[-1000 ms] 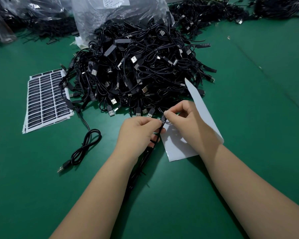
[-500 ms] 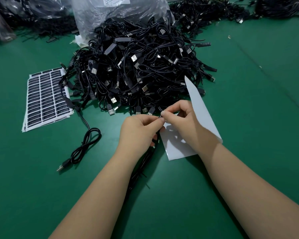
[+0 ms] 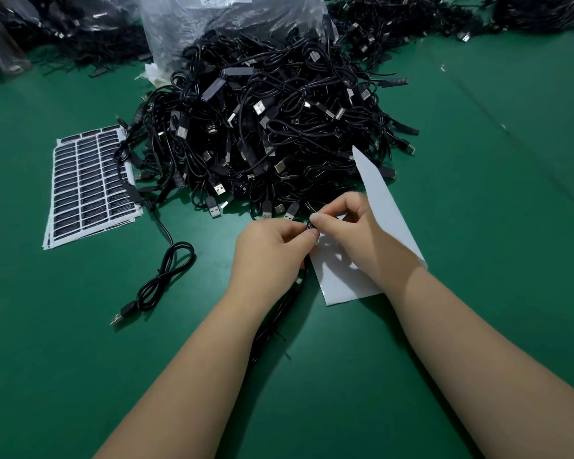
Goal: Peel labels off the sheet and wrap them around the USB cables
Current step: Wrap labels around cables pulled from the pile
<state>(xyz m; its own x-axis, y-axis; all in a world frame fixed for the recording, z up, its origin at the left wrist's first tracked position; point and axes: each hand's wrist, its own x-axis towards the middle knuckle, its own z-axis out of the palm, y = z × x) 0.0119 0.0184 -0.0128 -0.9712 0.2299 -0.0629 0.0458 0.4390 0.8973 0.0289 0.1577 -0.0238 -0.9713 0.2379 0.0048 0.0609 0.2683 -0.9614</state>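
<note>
Landmark: the cable pile (image 3: 272, 127). Near side of it, the left hand (image 3: 272, 250) is gripping a black USB cable (image 3: 280, 313), likely to keep it taut and steady; the slack is trailing back under the forearm. The right hand (image 3: 352, 233) is meeting it, fingertips (image 3: 315, 221) pinching a black label (image 3: 310, 225) onto the cable, probably to close the wrap. A blank white backing sheet (image 3: 378, 200) is lying under the right hand. Near-left of the pile, one coiled cable (image 3: 164, 279) is lying apart. Left of the pile, the label sheets (image 3: 87, 183) are sitting within reach. Behind the pile, a clear plastic bag (image 3: 219, 18).
</note>
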